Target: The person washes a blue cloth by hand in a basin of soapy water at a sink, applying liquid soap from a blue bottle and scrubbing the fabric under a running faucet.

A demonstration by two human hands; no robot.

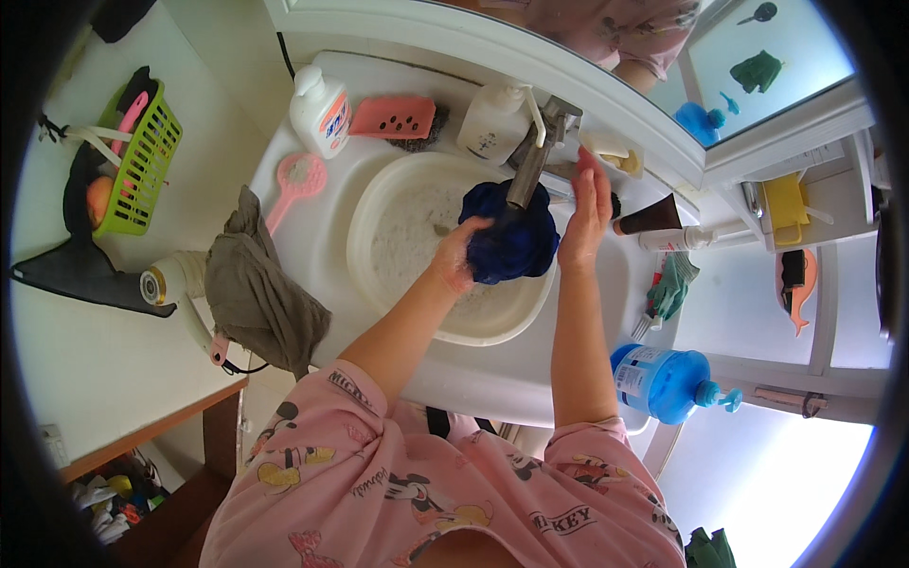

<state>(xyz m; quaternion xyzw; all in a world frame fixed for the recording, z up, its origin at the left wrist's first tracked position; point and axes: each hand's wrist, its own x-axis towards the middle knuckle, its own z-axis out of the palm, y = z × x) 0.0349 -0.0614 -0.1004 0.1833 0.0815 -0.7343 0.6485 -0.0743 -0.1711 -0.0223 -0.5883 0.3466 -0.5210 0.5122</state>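
Observation:
My left hand (456, 257) grips a bunched dark blue cloth (513, 245) from its left side, thumb on top. The cloth is under the spout of a metal faucet (527, 174), over a cream plastic basin (361, 248) of cloudy, sudsy liquid. Whether water runs from the spout, I cannot tell. To the right of the cloth, my right hand (588, 213) is raised with its fingers stretched out and nothing held. Its fingertips are near a soap dish (619, 153) behind the faucet.
A white sink (323, 220) surrounds the basin. Along its back stand a white pump bottle (319, 117), a pink soap holder (394, 117) and another pump dispenser (493, 124). A pink brush (298, 181) and a grey-brown cloth (259, 291) lie left; a blue jug (667, 383) sits right.

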